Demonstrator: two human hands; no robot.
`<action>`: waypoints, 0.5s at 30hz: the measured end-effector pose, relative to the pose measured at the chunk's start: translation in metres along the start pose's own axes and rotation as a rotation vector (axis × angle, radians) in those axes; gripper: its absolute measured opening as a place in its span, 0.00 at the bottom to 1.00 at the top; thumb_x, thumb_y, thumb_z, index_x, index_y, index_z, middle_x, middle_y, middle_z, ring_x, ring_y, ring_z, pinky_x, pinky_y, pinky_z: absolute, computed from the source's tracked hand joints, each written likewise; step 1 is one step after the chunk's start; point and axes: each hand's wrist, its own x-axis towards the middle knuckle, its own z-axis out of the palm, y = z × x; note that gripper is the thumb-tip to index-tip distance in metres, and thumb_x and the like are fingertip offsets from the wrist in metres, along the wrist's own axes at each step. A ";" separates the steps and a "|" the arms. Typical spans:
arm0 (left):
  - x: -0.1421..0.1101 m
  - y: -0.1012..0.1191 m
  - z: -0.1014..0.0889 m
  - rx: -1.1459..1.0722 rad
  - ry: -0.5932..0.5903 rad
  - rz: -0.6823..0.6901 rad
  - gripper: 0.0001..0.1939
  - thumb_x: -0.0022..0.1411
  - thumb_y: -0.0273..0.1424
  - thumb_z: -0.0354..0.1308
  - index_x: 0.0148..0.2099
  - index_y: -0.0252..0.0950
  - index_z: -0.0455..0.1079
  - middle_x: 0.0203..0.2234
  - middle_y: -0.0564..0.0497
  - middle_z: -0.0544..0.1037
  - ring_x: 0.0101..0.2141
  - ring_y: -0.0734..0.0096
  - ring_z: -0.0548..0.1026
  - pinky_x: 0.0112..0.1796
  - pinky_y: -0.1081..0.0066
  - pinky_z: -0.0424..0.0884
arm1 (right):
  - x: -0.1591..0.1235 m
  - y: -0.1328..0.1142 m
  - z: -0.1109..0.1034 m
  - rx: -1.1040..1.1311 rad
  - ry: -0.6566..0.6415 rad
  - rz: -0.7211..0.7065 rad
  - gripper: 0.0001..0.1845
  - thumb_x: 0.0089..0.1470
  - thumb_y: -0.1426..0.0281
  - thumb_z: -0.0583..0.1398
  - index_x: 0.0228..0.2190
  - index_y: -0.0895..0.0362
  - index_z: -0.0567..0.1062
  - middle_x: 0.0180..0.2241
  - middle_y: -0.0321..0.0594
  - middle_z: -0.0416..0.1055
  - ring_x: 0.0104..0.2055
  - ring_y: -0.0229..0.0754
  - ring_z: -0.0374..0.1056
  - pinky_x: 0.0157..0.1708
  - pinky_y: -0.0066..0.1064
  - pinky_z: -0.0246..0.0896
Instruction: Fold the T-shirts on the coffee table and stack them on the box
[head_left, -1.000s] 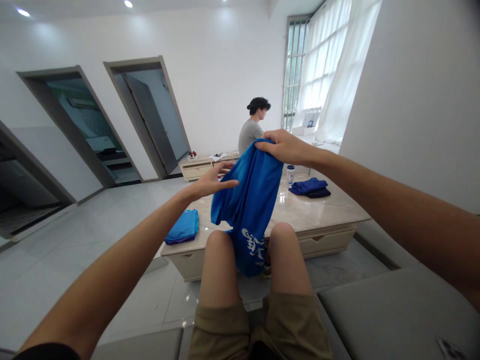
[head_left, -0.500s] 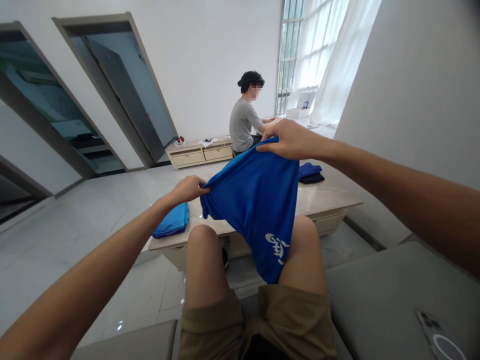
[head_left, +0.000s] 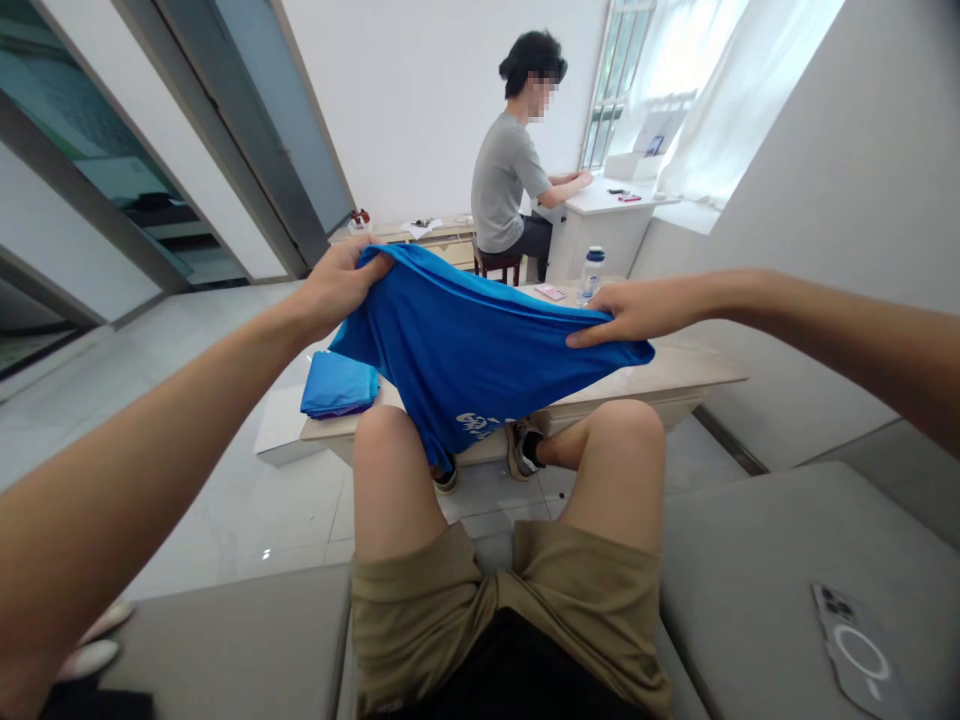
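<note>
A blue T-shirt (head_left: 472, 335) with white printed characters is stretched in the air above my knees, its lower part hanging between them. My left hand (head_left: 349, 275) pinches its upper left edge between thumb and fingers. At the other side, my right hand (head_left: 634, 310) grips the upper right edge, with a bit of fabric drooping beyond the fingers. A stack of folded blue and purple clothes (head_left: 339, 382) lies on the left end of the low table (head_left: 697, 372), near my left forearm. The shirt covers much of the tabletop.
A water bottle (head_left: 591, 272) and a pink object (head_left: 550, 292) stand behind the shirt on the table. A phone (head_left: 855, 640) lies on the grey sofa (head_left: 780, 560) to my right. Another person (head_left: 506, 180) sits at a white desk (head_left: 611, 195) by the window.
My left hand has risen and moved left, while my right hand has lowered and moved right. The shirt's top edge now slopes down to the right. The view has shifted.
</note>
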 end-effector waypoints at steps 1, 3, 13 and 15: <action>-0.004 0.001 0.004 0.030 -0.007 0.010 0.26 0.63 0.56 0.71 0.43 0.38 0.74 0.32 0.50 0.77 0.41 0.58 0.79 0.43 0.65 0.78 | 0.000 0.005 0.010 0.027 -0.024 0.014 0.33 0.43 0.35 0.75 0.26 0.51 0.77 0.22 0.39 0.70 0.28 0.47 0.69 0.30 0.40 0.62; -0.011 0.007 0.009 0.100 -0.044 0.040 0.23 0.65 0.53 0.70 0.42 0.37 0.74 0.32 0.50 0.76 0.42 0.58 0.78 0.45 0.66 0.77 | 0.001 0.011 0.027 0.056 -0.081 0.044 0.33 0.44 0.35 0.75 0.24 0.51 0.76 0.20 0.38 0.69 0.26 0.47 0.69 0.29 0.41 0.63; -0.030 0.037 0.022 0.286 -0.265 0.121 0.23 0.72 0.49 0.60 0.37 0.33 0.75 0.31 0.51 0.73 0.42 0.60 0.76 0.44 0.70 0.73 | 0.002 -0.021 0.063 0.237 -0.220 -0.127 0.30 0.51 0.38 0.73 0.37 0.51 0.85 0.36 0.43 0.81 0.39 0.53 0.76 0.40 0.41 0.70; -0.032 0.041 0.025 0.287 -0.258 0.137 0.23 0.71 0.50 0.61 0.37 0.33 0.75 0.30 0.52 0.72 0.42 0.61 0.76 0.43 0.71 0.73 | 0.010 -0.036 0.085 0.374 -0.033 -0.182 0.31 0.54 0.39 0.71 0.48 0.48 0.84 0.48 0.43 0.83 0.49 0.55 0.76 0.48 0.42 0.71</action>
